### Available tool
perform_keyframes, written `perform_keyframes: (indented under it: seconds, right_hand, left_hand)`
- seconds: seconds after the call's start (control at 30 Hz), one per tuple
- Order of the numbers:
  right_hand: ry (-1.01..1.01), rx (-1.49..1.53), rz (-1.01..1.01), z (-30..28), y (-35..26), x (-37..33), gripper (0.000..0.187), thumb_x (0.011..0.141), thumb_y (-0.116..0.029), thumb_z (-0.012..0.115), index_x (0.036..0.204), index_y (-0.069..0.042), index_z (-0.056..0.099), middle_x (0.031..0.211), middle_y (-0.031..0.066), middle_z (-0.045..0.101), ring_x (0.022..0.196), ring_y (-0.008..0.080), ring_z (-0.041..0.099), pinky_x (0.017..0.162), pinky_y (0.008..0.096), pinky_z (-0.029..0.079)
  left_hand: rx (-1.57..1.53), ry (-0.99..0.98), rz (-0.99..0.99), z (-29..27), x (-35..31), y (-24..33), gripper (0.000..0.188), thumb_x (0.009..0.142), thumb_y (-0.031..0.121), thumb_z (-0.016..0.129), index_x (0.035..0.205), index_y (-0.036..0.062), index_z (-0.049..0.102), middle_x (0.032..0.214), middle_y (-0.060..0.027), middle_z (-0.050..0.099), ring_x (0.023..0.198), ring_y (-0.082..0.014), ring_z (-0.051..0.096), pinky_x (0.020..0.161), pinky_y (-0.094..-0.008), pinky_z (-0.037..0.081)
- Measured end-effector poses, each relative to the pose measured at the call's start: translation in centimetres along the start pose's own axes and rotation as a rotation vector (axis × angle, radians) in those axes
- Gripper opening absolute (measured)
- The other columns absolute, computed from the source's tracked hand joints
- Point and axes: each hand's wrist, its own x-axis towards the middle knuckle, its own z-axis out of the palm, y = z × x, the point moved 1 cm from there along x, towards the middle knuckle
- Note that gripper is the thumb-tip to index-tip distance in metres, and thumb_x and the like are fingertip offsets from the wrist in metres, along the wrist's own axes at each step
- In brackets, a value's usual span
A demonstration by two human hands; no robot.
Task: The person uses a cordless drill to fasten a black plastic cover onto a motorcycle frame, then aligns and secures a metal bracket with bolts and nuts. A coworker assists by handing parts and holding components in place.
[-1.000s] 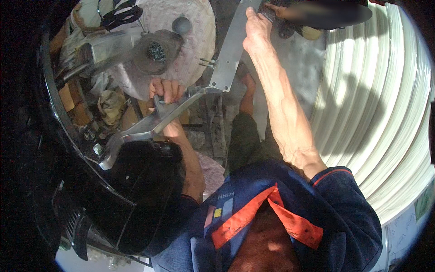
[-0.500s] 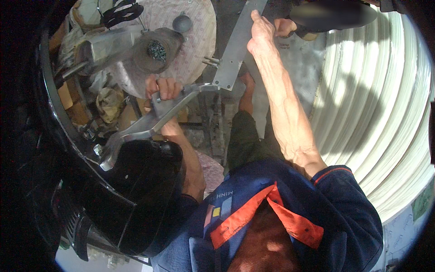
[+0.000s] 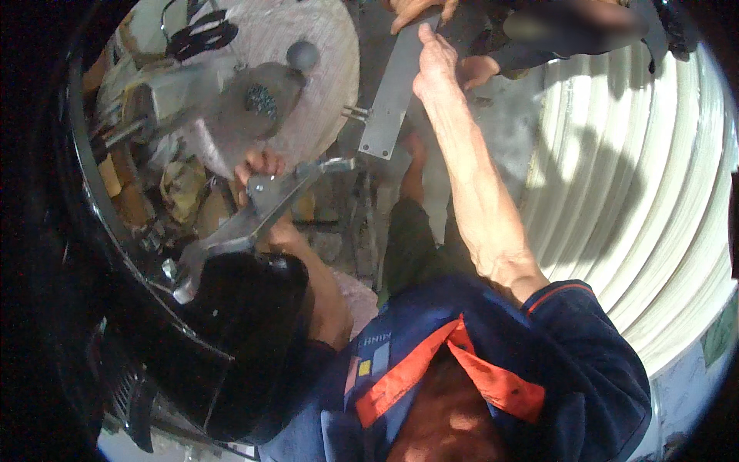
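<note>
My left hand [image 3: 262,167] is closed round an angled metal bracket [image 3: 271,199]. The bracket's lower end lies by a bolt head [image 3: 168,267] at the black machine housing, and its other end points toward a flat grey metal plate [image 3: 391,108]. A gap shows between bracket and plate in this view. Near the plate's far end, my right hand [image 3: 436,63] grips its right edge with the thumb on top. Another person's hand [image 3: 416,11] touches the far end of the plate. Two short metal pins [image 3: 354,113] stick out at the plate's left side.
A black rounded housing [image 3: 254,308] stands close at my left. Beyond it are a round pale surface [image 3: 327,85] with a grey ball [image 3: 302,55], a tub with dark bits [image 3: 262,100] and a black cable coil [image 3: 204,35]. Ribbed white coils [image 3: 654,200] fill the right.
The bracket's free end has come away from the plate's near corner, moving left and slightly down with my left hand. Another person's hand has come onto the plate's far end.
</note>
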Motion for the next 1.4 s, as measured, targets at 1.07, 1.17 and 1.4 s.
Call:
perform_keyframes:
  seconds: [1.07,1.17,1.4]
  right_hand:
    - [-0.153,-0.676,-0.395,-9.0,-13.0,6.5,0.034,0.086,-0.030,0.081,0.096,0.002,0.071,0.080,0.0026,0.063,0.065,0.0067,0.050,0.055,0.0248,0.041]
    - [-0.074,-0.475,-0.358,-12.9,-13.8,5.4,0.024,0.092,-0.021,0.072,0.101,0.001,0.070,0.079,0.0027,0.063,0.060,0.0067,0.049,0.051,0.0216,0.040]
    - [0.175,-0.854,-0.039,-21.8,-7.5,-1.8,0.021,0.093,-0.021,0.069,0.103,-0.003,0.069,0.083,0.0028,0.067,0.072,0.0109,0.058,0.061,0.0292,0.047]
  left_hand:
    - [0.002,0.084,0.218,-2.5,-1.9,1.5,0.036,0.086,0.042,0.072,0.117,0.0257,0.064,0.118,0.0012,0.051,0.110,-0.0230,0.040,0.099,-0.0438,0.032]
    - [-0.469,0.259,0.398,-3.6,-3.6,1.5,0.033,0.090,0.040,0.068,0.118,0.0229,0.062,0.115,-0.0014,0.054,0.112,-0.0231,0.043,0.100,-0.0453,0.035]
    - [0.096,0.638,0.433,-1.3,-8.6,0.4,0.036,0.093,0.031,0.065,0.124,0.0148,0.060,0.121,-0.0073,0.058,0.111,-0.0250,0.052,0.097,-0.0438,0.043]
